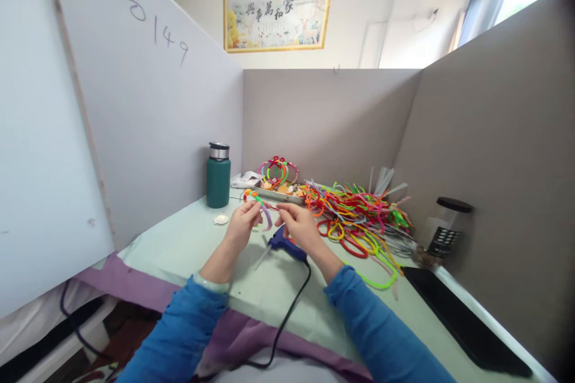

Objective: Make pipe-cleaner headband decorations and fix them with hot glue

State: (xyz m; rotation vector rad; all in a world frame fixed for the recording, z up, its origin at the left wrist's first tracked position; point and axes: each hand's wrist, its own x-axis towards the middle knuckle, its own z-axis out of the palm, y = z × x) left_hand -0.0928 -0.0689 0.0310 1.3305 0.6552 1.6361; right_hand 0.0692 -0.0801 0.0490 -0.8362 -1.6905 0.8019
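Note:
My left hand [244, 221] pinches a multicoloured piece of bent pipe cleaners [254, 196], with orange, green and purple parts, above the table. Close beside it my right hand [297, 224] has its thumb and forefinger together at the red end of a pipe cleaner [272, 207]; this looks joined to the piece in my left hand. Under my right hand lies a blue glue gun [285, 243], partly hidden, with a clear glue stick [262, 257] sticking out of it and a black cord running off the front edge.
A green bottle [218, 181] stands at the back left, near a small white item [220, 219]. Behind my hands is a metal tray [281, 194] with pipe-cleaner rings [278, 172]. Loose pipe cleaners [354, 206] are heaped right, near a lidded jar [444, 230] and a black flat object [462, 317]. Partitions [332, 125] surround the table.

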